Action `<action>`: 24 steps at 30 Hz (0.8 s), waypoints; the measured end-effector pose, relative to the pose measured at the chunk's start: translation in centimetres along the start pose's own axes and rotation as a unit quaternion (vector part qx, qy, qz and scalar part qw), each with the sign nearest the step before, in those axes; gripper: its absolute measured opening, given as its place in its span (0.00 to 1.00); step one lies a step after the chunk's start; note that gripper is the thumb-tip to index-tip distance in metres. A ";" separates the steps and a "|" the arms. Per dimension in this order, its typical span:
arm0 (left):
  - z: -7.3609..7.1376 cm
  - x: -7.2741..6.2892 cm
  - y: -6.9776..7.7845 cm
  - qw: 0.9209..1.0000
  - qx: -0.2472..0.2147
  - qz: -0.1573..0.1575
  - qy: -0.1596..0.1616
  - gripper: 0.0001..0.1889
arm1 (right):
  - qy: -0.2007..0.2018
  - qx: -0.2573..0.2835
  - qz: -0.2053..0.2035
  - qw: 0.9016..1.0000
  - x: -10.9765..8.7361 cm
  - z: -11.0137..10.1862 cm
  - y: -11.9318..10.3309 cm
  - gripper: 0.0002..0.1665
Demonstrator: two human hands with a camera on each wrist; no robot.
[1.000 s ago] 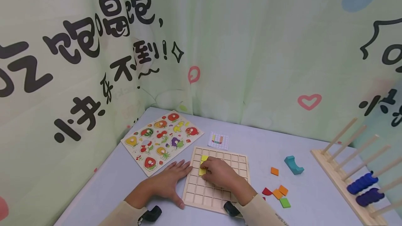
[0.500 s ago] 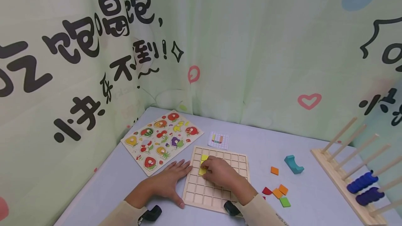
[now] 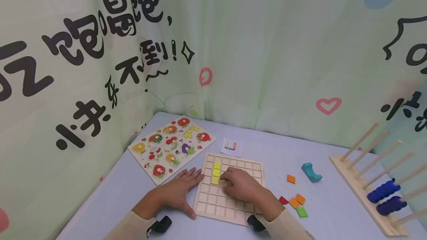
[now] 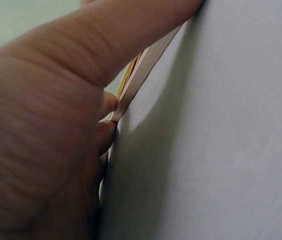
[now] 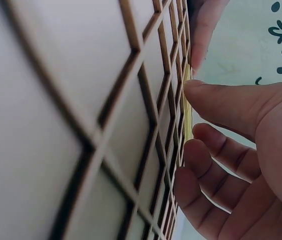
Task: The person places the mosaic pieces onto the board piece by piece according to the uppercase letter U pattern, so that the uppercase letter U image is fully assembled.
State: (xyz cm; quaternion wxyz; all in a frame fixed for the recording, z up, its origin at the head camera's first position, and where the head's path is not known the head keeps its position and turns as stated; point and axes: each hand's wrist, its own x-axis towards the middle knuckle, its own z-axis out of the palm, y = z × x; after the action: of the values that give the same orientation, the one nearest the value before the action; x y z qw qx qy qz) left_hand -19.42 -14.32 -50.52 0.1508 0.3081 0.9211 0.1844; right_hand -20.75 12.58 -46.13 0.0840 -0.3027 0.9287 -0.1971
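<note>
A wooden grid board lies on the table, with three yellow square tiles lined up in one column of its cells. My left hand lies spread along the board's left side; in the left wrist view its fingertips touch the wooden edge. Just right of the tiles, my right hand is over the grid, holding nothing. The right wrist view shows its thumb and loosely bent fingers apart, close to the yellow tiles. Part of the grid is hidden under this hand.
Orange tiles, a green tile and a red piece lie right of the board. Beyond are a teal curved block and a peg rack. Behind sit a pattern card and a fruit puzzle.
My right hand has let go of the yellow tiles and shifted a little to the right, uncovering all three. The left hand stays in place.
</note>
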 end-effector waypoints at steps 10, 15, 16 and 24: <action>0.0 0.0 0.0 1.000 0.001 0.003 0.004 0.68 | -0.002 -0.020 -0.003 1.000 -2.4 -1.2 2.1 0.15; 0.0 0.0 0.0 1.000 -0.002 -0.002 0.002 0.68 | -0.006 -0.030 0.013 0.999 -3.7 -2.0 3.6 0.15; 0.0 0.1 0.0 1.000 -0.002 -0.003 0.002 0.68 | -0.007 -0.029 0.020 0.999 -4.0 -2.1 3.9 0.15; 0.1 0.1 -0.1 1.000 0.002 -0.004 0.002 0.68 | -0.013 -0.017 0.069 0.997 -6.6 -2.8 5.5 0.15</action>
State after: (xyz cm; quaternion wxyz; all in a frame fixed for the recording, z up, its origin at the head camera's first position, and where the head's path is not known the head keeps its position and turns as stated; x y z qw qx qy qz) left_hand -19.53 -14.30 -50.69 0.1495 0.3042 0.9230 0.1821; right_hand -19.15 21.48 -45.60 0.1041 -0.2415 0.9495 -0.1710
